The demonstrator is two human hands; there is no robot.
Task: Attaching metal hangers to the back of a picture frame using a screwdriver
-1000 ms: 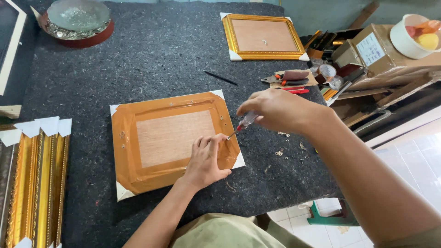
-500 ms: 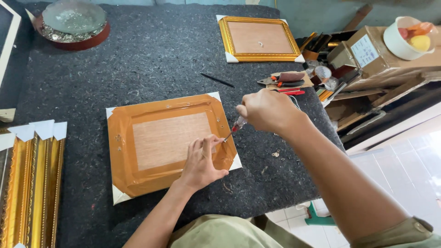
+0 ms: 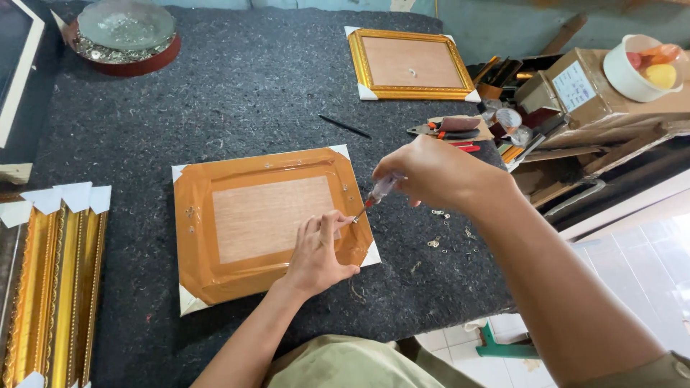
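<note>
I see the dark felt-covered bench (image 3: 237, 93). Near its front edge lies the picture frame (image 3: 269, 223), back up: orange-taped border, pale wood panel, white corner guards. My left hand (image 3: 320, 251) rests flat, fingers spread, on its right border. My right hand (image 3: 431, 172) is closed around a small screwdriver (image 3: 374, 195), tip at the tape.

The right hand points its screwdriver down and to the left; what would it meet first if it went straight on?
Probably the left hand's fingertips on the taped frame back; the screwdriver tip in the right hand is almost there.
</note>
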